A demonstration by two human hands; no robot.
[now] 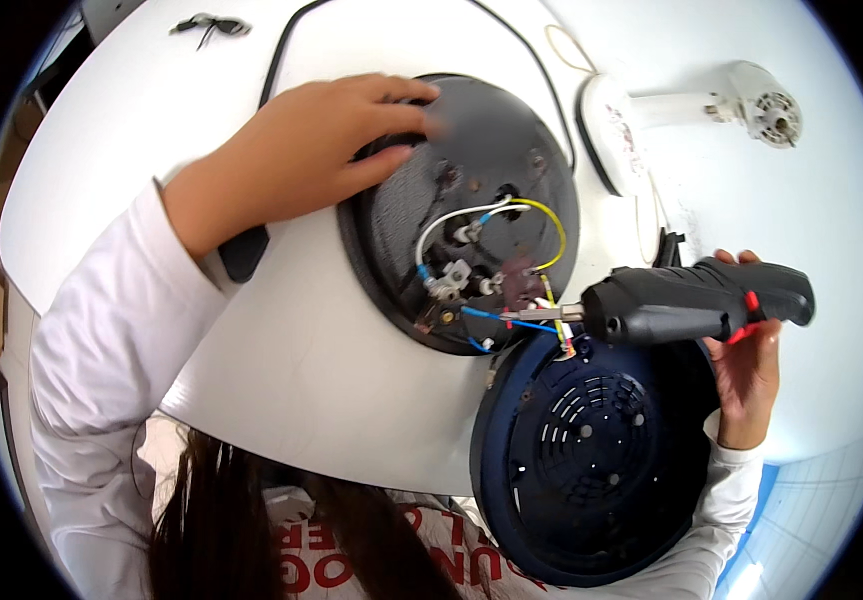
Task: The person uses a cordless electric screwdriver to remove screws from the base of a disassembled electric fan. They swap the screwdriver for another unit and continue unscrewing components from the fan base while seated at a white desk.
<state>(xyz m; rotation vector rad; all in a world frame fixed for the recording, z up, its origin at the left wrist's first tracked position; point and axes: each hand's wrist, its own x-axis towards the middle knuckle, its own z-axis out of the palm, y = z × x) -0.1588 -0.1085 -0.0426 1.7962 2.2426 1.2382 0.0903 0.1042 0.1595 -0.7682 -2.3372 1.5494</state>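
Note:
My left hand lies with its fingers stretched over the far left rim of a round dark appliance body. That body rests on the table with its inside facing up, showing metal terminals and white, yellow and blue wires. In my right hand is a black cordless screwdriver with red parts, held level. Its bit points left, over the wires at the body's near right edge. A dark blue round cover with vent slots is tilted below the screwdriver, beside the body, with wires running to it.
On the white table, a black cable loops behind the body. A small coiled cable lies at the far left. To the far right are a white oval-based appliance part and a white housing with a slotted round end.

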